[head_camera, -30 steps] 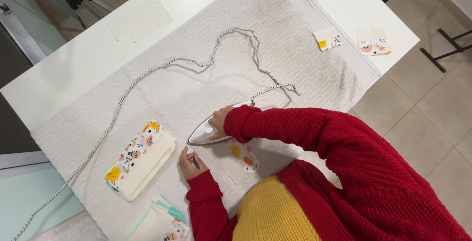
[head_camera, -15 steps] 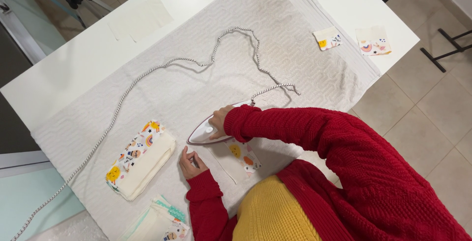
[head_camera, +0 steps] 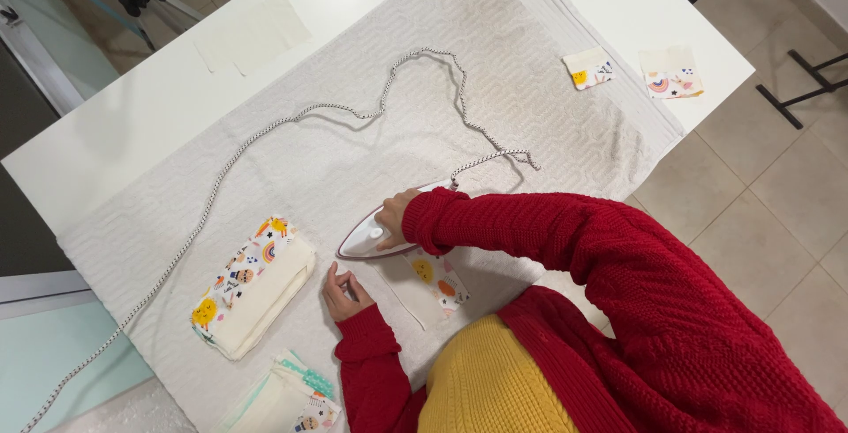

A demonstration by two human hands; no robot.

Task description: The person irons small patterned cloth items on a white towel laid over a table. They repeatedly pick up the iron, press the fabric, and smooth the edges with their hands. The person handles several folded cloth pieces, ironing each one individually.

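Observation:
My right hand [head_camera: 395,214] grips the handle of a white and pink clothes iron [head_camera: 367,242]. The iron lies flat on the near part of a cream towel [head_camera: 495,62] spread over a white table. Its tip points left. A small cream fabric piece with colourful prints [head_camera: 430,279] lies just under and in front of the iron. My left hand [head_camera: 341,292] rests on the towel at that piece's left edge, fingers bent, holding nothing that I can make out. Both arms wear red knitted sleeves.
The iron's braided cord [head_camera: 265,132] snakes across the towel and off the left edge. A folded stack of printed fabric [head_camera: 252,288] lies left of my hands, another stack [head_camera: 284,399] at the near edge. Two small printed pieces [head_camera: 587,68] [head_camera: 671,72] sit far right, a cream sheet [head_camera: 253,34] far left.

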